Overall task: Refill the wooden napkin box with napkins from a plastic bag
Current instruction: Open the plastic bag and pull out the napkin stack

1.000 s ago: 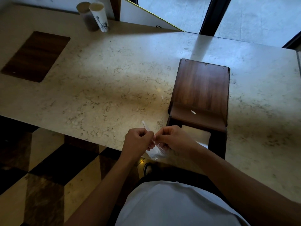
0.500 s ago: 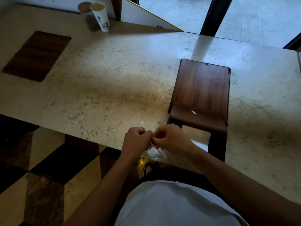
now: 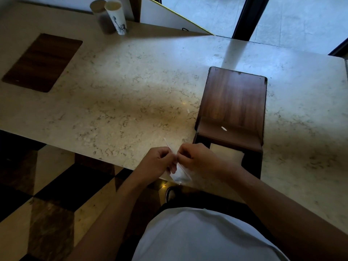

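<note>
Hands meet at lower centre: left hand and right hand both pinch a clear plastic bag, seemingly tearing it open. Next, napkins must come out. Beyond, right, the wooden napkin box waits on the marble table.

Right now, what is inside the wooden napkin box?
Through the opening at the near end of the wooden napkin box, a pale napkin stack shows. The lid covers the rest, so how full it is cannot be seen. The right hand overlaps the box's near corner.
</note>
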### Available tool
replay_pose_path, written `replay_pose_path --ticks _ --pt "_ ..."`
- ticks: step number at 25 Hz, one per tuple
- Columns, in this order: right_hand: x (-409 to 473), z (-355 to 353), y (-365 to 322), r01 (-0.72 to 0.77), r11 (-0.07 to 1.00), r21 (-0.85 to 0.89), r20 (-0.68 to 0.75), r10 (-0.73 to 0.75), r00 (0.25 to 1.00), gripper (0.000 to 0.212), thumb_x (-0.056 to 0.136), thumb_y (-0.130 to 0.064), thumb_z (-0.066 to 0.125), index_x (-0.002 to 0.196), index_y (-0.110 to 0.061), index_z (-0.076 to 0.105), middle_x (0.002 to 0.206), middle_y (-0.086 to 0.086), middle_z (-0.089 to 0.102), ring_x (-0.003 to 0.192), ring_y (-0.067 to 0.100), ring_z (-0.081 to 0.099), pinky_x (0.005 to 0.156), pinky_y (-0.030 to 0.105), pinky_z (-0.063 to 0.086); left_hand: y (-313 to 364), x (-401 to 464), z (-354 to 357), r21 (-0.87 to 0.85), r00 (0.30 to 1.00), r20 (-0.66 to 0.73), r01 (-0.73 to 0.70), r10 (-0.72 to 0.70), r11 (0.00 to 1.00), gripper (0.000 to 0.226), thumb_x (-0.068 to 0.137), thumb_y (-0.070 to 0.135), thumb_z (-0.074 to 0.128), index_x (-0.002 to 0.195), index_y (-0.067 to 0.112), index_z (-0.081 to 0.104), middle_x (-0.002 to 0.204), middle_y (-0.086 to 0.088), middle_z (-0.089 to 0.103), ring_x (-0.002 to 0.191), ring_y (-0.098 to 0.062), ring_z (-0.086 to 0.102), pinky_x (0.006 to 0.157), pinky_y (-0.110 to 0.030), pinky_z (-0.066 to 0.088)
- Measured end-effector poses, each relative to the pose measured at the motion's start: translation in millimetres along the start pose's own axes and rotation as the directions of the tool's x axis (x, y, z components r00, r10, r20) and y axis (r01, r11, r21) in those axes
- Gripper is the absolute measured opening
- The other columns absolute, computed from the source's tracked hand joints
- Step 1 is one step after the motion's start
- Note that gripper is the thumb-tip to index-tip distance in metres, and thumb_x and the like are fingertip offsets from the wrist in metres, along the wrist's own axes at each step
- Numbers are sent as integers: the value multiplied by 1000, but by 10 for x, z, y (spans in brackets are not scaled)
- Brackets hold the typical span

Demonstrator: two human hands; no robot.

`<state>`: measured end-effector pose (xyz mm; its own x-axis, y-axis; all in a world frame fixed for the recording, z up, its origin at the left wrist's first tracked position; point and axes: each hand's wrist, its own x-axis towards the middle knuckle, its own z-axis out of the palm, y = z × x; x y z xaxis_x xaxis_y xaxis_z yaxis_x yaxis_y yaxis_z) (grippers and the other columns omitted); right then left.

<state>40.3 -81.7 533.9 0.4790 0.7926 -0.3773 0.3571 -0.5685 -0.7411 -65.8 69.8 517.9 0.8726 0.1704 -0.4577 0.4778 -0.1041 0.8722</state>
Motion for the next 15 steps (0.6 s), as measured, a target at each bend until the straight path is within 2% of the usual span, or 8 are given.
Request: replay_pose_path --ticks 3,5,7,10,12,15 --pt "31 -122 -36 128 966 -225 223 -77 972 23 101 -33 54 97 -12 65 75 -9 58 67 10 56 65 31 50 21 5 -114 135 986 168 -9 -14 991 25 96 18 55 82 5 71 69 -5 73 64 -16 67 65 -28 54" --pt "56 -158 -66 150 961 -234 287 -79 955 18 101 -28 53 87 -19 61 72 -10 55 64 6 52 64 29 46 43 14 -85 186 987 158 -22 -8 982 25 95 16 54 77 10 69 64 -2 68 61 -16 62 64 -32 51" --pt "57 -163 -82 122 981 -152 276 -76 958 22 101 -21 50 83 -20 61 70 -8 55 61 7 51 62 29 45 63 19 -44 198 994 103 -47 27 979 26 92 14 53 69 17 66 59 1 63 58 -18 57 61 -36 46" --pt "32 -157 -58 34 999 12 185 -36 982 25 101 -16 49 85 -8 67 69 -2 58 59 11 53 60 32 45 80 15 20 126 998 12 -67 66 990 30 91 12 54 62 20 62 55 3 57 55 -17 51 58 -36 42" --pt "15 -126 -48 35 998 54 140 -43 989 26 102 -15 50 83 -7 67 68 1 58 59 14 52 59 34 44 80 20 51 92 996 -34 -80 84 992 31 90 8 54 60 15 60 56 -4 54 54 -19 47 57 -37 40" --pt "18 -88 -43 37 997 61 108 -43 993 27 102 -15 51 83 -5 67 70 5 58 60 17 51 60 36 44 74 33 64 107 995 -53 -80 86 991 28 91 7 55 65 -2 59 60 -15 52 57 -23 45 59 -39 39"
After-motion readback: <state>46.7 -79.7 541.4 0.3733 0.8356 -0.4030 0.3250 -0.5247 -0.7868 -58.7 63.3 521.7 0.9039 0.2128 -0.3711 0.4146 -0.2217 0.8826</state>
